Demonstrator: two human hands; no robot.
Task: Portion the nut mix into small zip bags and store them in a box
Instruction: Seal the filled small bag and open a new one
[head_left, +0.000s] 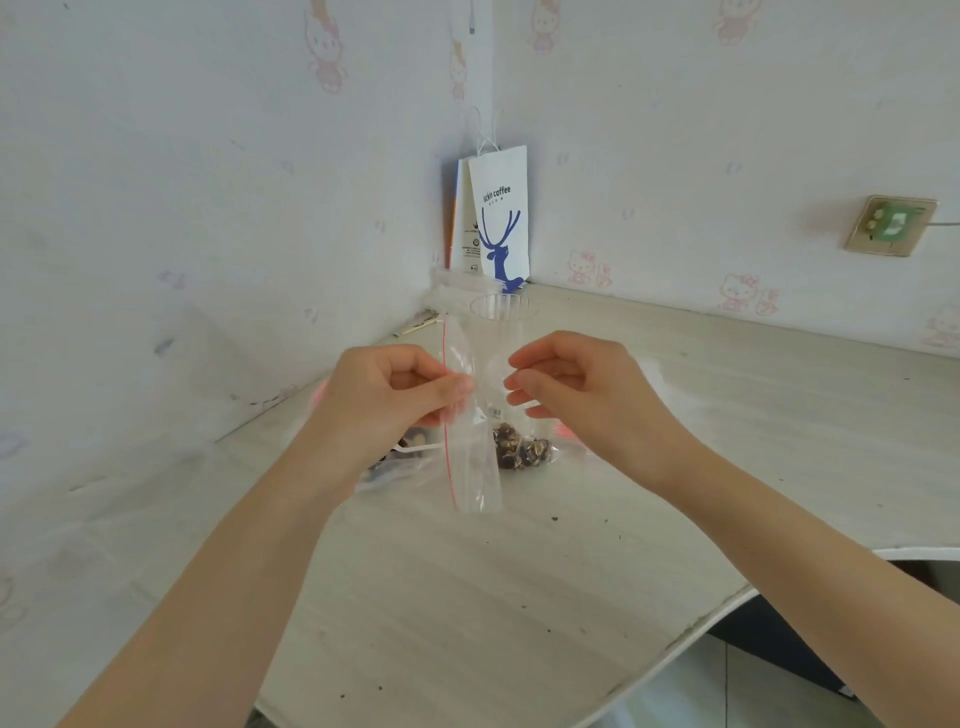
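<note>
Two hands, one empty zip bag. The left hand (384, 400) pinches the zip bag (472, 467) near its red-striped edge, so it hangs upright above the table (467, 597). The right hand (582, 389) has curled fingers at the opposite edge; contact unclear. Behind are two nut bags (519, 449) and one clear cup (501, 312).

Cartoon-cat wallpaper (208, 156), pale wood-grain table (467, 597), perhaps a damaged wall socket (891, 226).

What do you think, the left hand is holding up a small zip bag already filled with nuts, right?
Not quite. The head view shows the small zip bag pinched by the left hand is empty; the nuts lie in another bag on the table behind it.
</note>
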